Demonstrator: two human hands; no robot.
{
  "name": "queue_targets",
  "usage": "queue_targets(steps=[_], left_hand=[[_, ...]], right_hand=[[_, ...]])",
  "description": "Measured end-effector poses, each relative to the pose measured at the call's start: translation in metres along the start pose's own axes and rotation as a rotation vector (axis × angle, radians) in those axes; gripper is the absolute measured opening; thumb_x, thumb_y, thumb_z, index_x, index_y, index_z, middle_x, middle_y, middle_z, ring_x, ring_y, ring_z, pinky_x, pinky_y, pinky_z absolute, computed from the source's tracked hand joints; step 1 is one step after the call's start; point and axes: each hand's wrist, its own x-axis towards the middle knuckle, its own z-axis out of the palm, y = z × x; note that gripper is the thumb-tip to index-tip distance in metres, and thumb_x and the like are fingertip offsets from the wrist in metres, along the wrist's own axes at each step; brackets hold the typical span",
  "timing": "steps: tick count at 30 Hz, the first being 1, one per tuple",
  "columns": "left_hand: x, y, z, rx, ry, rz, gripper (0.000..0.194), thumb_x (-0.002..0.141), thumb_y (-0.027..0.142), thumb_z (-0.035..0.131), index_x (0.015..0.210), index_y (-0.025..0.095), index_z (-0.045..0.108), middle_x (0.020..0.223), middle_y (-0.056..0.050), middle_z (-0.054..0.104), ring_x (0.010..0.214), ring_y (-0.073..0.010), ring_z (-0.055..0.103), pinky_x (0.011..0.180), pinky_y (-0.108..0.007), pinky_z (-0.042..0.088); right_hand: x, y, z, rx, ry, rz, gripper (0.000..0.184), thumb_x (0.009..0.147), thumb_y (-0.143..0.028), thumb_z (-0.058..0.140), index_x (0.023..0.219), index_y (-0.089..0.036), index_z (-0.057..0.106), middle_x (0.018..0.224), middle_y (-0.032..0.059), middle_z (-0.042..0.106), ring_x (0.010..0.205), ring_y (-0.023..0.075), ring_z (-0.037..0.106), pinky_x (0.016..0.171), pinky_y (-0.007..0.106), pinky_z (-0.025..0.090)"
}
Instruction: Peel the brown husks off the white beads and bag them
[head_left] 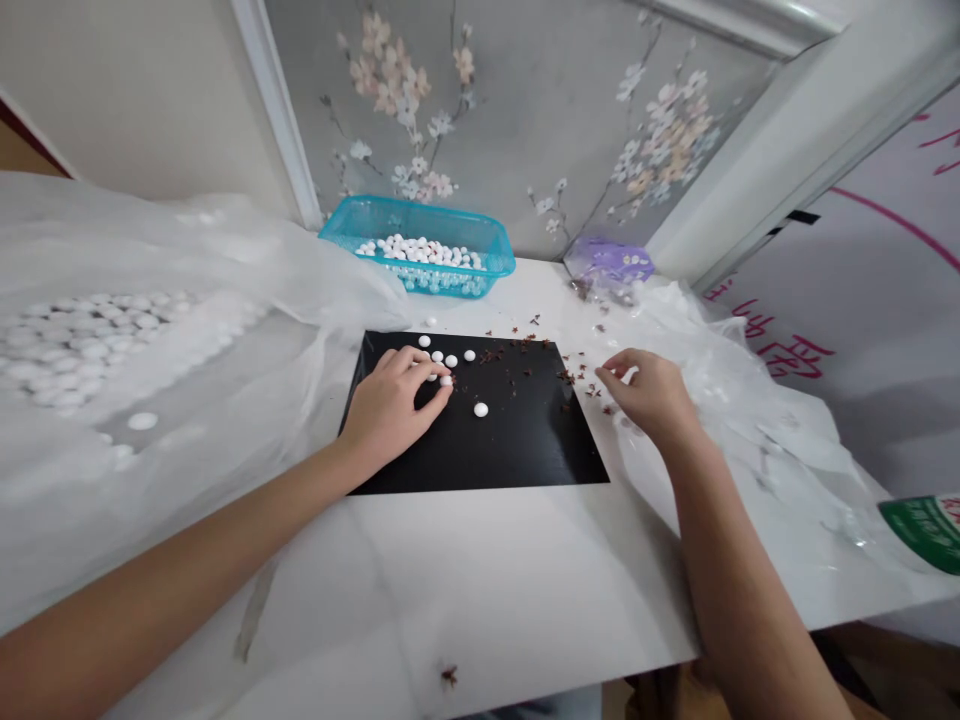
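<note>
My left hand (391, 402) rests over the left part of a black mat (517, 455). Thumb and index finger close on a small white button-like bead (446, 381), which shows a hint of red at its edge. Several similar beads lie by the fingertips, and a single loose bead (481, 410) is nearer the mat's middle. Just right of the mat, my right hand (641, 388) has its thumb and fingers pinched together; whatever is between them is too small to make out. Tiny reddish-brown star-shaped bits (568, 377) are scattered below and beside its fingertips.
A blue plastic basket (491, 262) of white beads stands behind the mat. On the left lies a large clear bag (292, 270) with many beads inside. Crumpled clear plastic (735, 430) and a purple packet (619, 262) are at right. One brown bit (449, 676) sits near the front edge.
</note>
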Motion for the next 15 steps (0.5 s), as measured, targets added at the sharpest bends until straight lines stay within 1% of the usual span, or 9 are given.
queue_targets(steps=[2,4,6,8,10,11,12,13,15], left_hand=[[0.0,-0.002,0.004,0.052,-0.038,0.045,0.025,0.085,0.031,0.047,0.094,0.018,0.066,0.096,-0.008,0.061,0.09,-0.0221,0.054,0.078,-0.033,0.044],[0.001,-0.002,0.004,0.122,-0.058,0.081,0.027,0.084,0.03,0.048,0.101,0.018,0.065,0.1,-0.009,0.06,0.092,-0.0235,0.053,0.081,-0.036,0.043],[0.003,0.001,-0.004,0.237,-0.076,0.093,0.034,0.082,0.031,0.05,0.11,0.016,0.061,0.105,-0.011,0.059,0.095,-0.0259,0.053,0.081,-0.037,0.043],[0.005,0.005,-0.019,0.379,-0.122,0.039,0.038,0.08,0.034,0.05,0.113,0.015,0.057,0.106,-0.013,0.059,0.095,-0.0282,0.055,0.075,-0.036,0.043],[0.007,0.009,-0.037,0.506,-0.243,-0.112,0.034,0.079,0.038,0.051,0.103,0.015,0.059,0.094,-0.013,0.063,0.084,-0.0289,0.059,0.063,-0.034,0.041],[0.007,0.009,-0.046,0.548,-0.333,-0.197,0.031,0.077,0.04,0.052,0.093,0.015,0.061,0.083,-0.012,0.064,0.075,-0.028,0.06,0.058,-0.032,0.039],[0.007,0.01,-0.053,0.573,-0.412,-0.253,0.026,0.076,0.041,0.053,0.084,0.017,0.061,0.074,-0.01,0.064,0.067,-0.0267,0.059,0.054,-0.031,0.037],[0.007,0.01,-0.059,0.589,-0.464,-0.277,0.021,0.075,0.039,0.054,0.076,0.018,0.059,0.067,-0.009,0.062,0.061,-0.0252,0.058,0.052,-0.029,0.035],[0.005,0.009,-0.064,0.577,-0.516,-0.252,0.015,0.074,0.03,0.054,0.063,0.019,0.054,0.062,-0.007,0.061,0.057,-0.0232,0.057,0.05,-0.028,0.031]], right_hand=[[0.0,0.0,0.006,-0.021,-0.078,-0.006,0.018,0.074,-0.035,0.056,0.077,-0.017,0.061,0.073,0.004,0.06,0.054,0.0149,0.049,0.057,0.03,0.036],[-0.003,-0.007,0.012,-0.018,-0.119,-0.047,0.02,0.074,-0.035,0.055,0.081,-0.017,0.061,0.076,0.0047,0.06,0.056,0.0153,0.05,0.057,0.029,0.036],[-0.005,-0.014,0.016,-0.008,-0.144,-0.081,0.019,0.074,-0.031,0.053,0.083,-0.017,0.062,0.077,0.0052,0.06,0.058,0.0156,0.051,0.058,0.029,0.037],[-0.006,-0.017,0.018,0.006,-0.152,-0.089,0.017,0.074,-0.027,0.051,0.081,-0.017,0.063,0.077,0.0055,0.061,0.059,0.0157,0.051,0.059,0.029,0.038],[-0.006,-0.016,0.018,0.011,-0.152,-0.09,0.016,0.073,-0.024,0.05,0.078,-0.017,0.063,0.078,0.0056,0.062,0.058,0.0155,0.05,0.061,0.029,0.038],[-0.005,-0.016,0.018,0.011,-0.153,-0.09,0.015,0.073,-0.023,0.05,0.078,-0.017,0.063,0.078,0.0057,0.062,0.058,0.0155,0.05,0.061,0.029,0.038],[-0.005,-0.015,0.018,0.01,-0.154,-0.091,0.015,0.074,-0.023,0.049,0.077,-0.017,0.063,0.078,0.0058,0.062,0.058,0.0154,0.05,0.061,0.029,0.037],[-0.005,-0.015,0.018,0.009,-0.153,-0.095,0.015,0.075,-0.023,0.049,0.077,-0.017,0.062,0.078,0.0059,0.062,0.058,0.0154,0.049,0.06,0.029,0.037],[-0.006,-0.016,0.017,0.009,-0.14,-0.113,0.015,0.077,-0.025,0.047,0.078,-0.018,0.061,0.08,0.0062,0.062,0.057,0.0151,0.048,0.058,0.028,0.035]])
